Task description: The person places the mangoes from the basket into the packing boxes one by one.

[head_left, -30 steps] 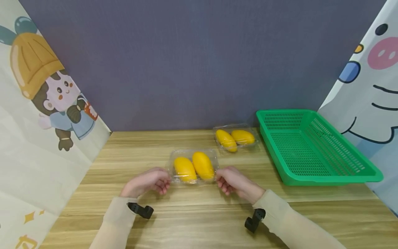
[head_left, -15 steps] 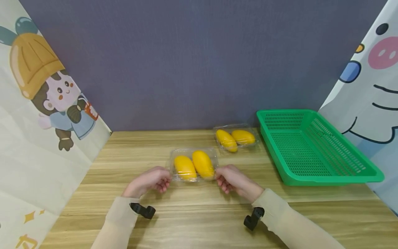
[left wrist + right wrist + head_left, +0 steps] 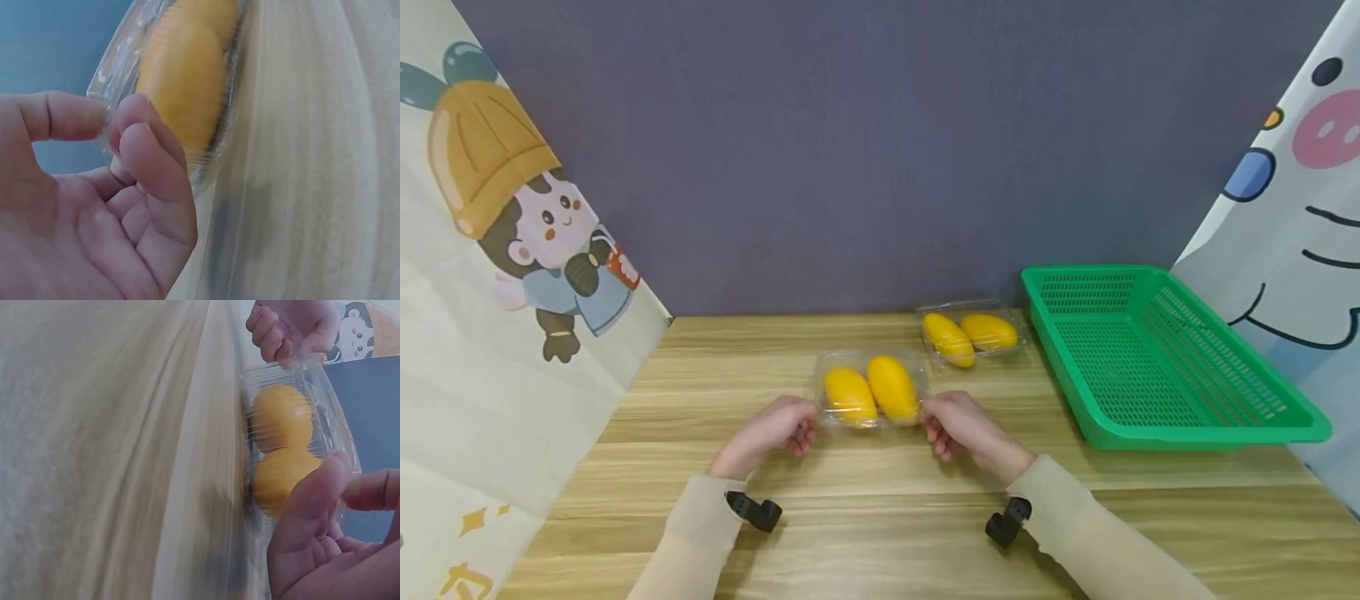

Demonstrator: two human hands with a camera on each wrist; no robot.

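Note:
A clear plastic clamshell box (image 3: 913, 363) holds two yellow mangoes, one on the left (image 3: 850, 396) and one on the right (image 3: 892, 389). My left hand (image 3: 777, 427) pinches its left end between thumb and fingers, as the left wrist view shows up close. At the opposite end my right hand (image 3: 964, 427) grips the rim with thumb and fingertips. The lid looks closed in the right wrist view, where the mangoes (image 3: 281, 419) lie behind ribbed plastic. Whether the box touches the table I cannot tell.
Just behind to the right lies a second clear box (image 3: 958, 310) with two mangoes (image 3: 989, 332). A green slotted basket (image 3: 1093, 404) stands at the right of the wooden table (image 3: 880, 517). A dark blue panel (image 3: 880, 158) borders the back.
The box has shifted slightly away from me, toward the back, with both hands keeping their hold on its ends. The second box and the basket stay in place.

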